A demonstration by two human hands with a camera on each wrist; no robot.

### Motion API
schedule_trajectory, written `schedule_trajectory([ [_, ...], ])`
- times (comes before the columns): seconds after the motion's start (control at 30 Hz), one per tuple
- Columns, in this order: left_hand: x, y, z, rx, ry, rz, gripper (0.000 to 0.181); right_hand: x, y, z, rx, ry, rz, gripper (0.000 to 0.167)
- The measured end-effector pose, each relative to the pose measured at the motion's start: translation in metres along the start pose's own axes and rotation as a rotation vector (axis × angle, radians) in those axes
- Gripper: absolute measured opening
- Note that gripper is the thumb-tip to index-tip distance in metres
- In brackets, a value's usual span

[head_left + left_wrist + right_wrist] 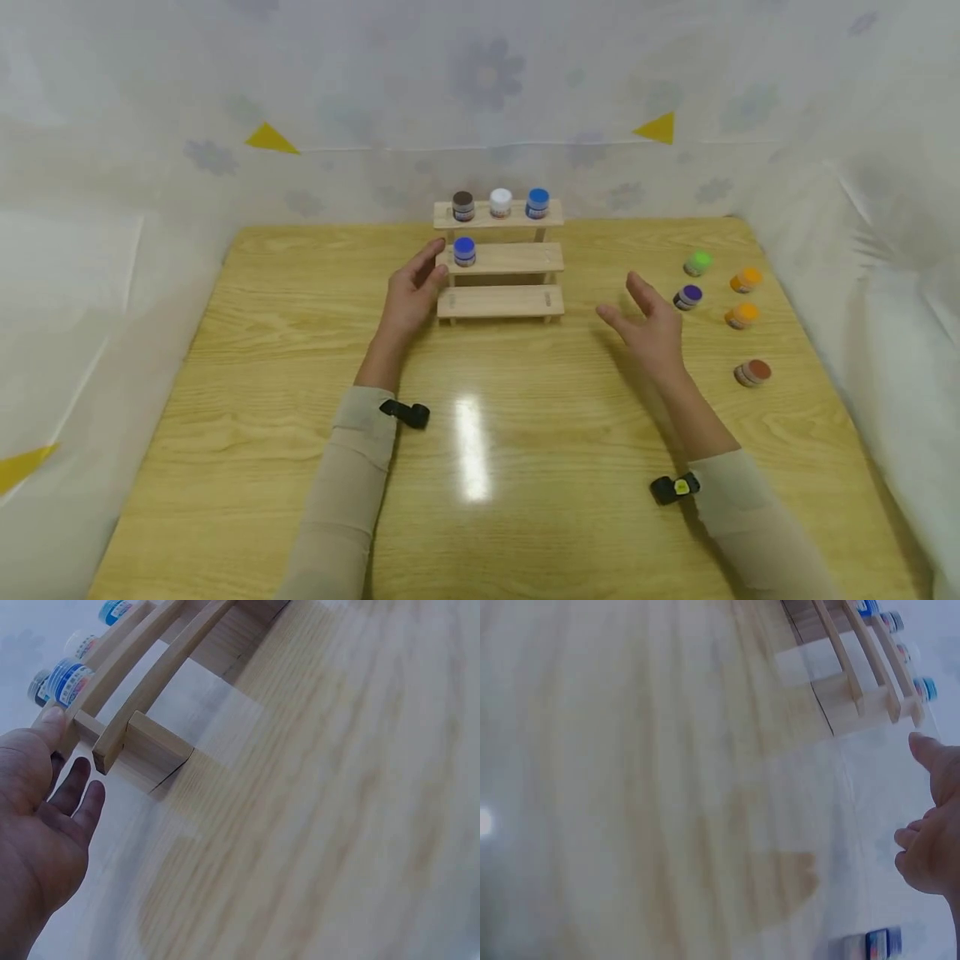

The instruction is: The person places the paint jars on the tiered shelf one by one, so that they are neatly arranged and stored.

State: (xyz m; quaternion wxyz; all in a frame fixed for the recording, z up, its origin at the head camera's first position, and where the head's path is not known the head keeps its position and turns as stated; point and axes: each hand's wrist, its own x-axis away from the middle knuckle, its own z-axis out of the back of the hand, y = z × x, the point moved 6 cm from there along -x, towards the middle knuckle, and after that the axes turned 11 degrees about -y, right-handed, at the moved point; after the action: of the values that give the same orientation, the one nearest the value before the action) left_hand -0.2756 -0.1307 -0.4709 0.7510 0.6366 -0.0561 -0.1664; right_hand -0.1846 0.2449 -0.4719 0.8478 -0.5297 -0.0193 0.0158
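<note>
Only the head view shows us all five loose, round, lidded jars (687,297) on the yellow wood-grain bench (555,400), the empty right hand (654,333) spread nearby. In the left wrist view, the left hand (37,832) pinches the three-tiered pale wooden rack (513,259) beside a round blue jar (70,682) whose blurred label we cannot read.
</note>
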Motion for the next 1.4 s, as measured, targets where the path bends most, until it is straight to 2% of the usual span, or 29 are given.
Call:
schedule_trajectory([
  [0.1, 0.004, 0.01, -0.002, 0.015, -0.003, -0.006, 0.046, 0.008, 0.015, 0.014, 0.003, 0.007, -0.056, 0.09],
  [0.33, 0.006, 0.009, -0.002, 0.02, -0.004, 0.002, 0.047, 0.024, 0.038, 0.034, 0.041, -0.014, -0.132, 0.092],
  [0.5, 0.007, 0.007, 0.001, 0.011, 0.002, 0.011, 0.047, 0.03, 0.043, 0.047, 0.07, 0.011, -0.178, 0.091],
  [0.73, 0.007, 0.009, 0.003, 0.004, 0.001, 0.017, 0.047, 0.036, 0.046, 0.063, 0.106, 0.099, -0.231, 0.079],
  [0.97, 0.005, 0.013, 0.004, 0.013, 0.006, -0.011, 0.046, 0.021, 0.061, 0.079, -0.009, 0.216, -0.314, 0.075],
  [1.1, 0.006, 0.014, 0.004, 0.016, 0.006, -0.015, 0.046, 0.007, 0.072, 0.087, -0.042, 0.29, -0.312, 0.069],
  [1.2, 0.006, 0.013, 0.002, 0.014, 0.003, -0.01, 0.046, -0.003, 0.075, 0.092, 0.012, 0.304, -0.277, 0.063],
  [1.33, 0.006, 0.013, 0.0, 0.006, -0.001, 0.002, 0.046, -0.01, 0.074, 0.096, 0.139, 0.324, -0.227, 0.054],
  [1.4, 0.005, 0.013, 0.0, 0.004, 0.0, 0.002, 0.046, -0.011, 0.073, 0.097, 0.157, 0.337, -0.208, 0.051],
])
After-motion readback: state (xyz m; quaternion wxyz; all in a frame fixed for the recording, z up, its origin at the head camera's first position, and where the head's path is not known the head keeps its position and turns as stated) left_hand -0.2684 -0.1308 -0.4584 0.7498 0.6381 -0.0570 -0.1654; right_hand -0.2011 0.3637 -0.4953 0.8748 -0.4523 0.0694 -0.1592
